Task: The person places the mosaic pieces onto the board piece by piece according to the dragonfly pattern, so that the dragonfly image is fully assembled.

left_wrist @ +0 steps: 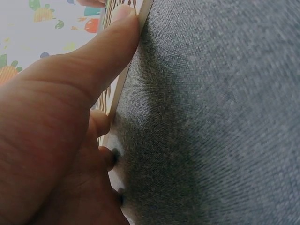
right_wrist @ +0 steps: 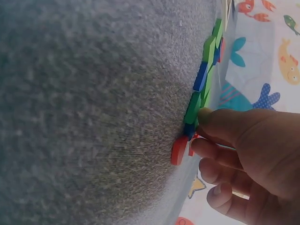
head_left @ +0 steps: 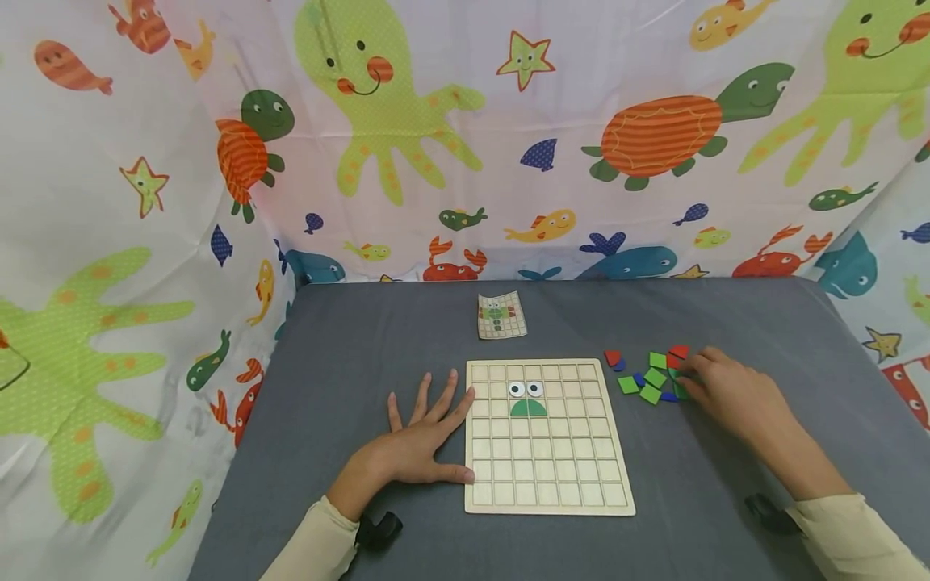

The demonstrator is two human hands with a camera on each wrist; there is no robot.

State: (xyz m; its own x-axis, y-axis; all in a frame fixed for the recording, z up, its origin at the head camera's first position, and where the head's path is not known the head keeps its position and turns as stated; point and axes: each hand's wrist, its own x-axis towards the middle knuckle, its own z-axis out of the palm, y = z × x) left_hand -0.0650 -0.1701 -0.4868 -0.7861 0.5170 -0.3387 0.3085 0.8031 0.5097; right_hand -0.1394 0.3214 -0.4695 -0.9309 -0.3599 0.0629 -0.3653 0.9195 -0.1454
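Note:
A square wooden grid board lies in front of me, with two round eye tiles and two green quarter-round tiles in its upper cells. My left hand is spread flat beside it, thumb and index fingertips on its left edge. In the left wrist view the thumb presses on the board's rim. My right hand reaches into the loose tiles on the right. Its thumb and index finger are bent close together at green, blue and red tiles; I cannot tell whether they pinch one.
A small picture card showing a coloured figure on a grid lies behind the board. Several light green tiles, plus red tiles and blue ones, are scattered right of the board. A sea-animal curtain hangs behind the grey table.

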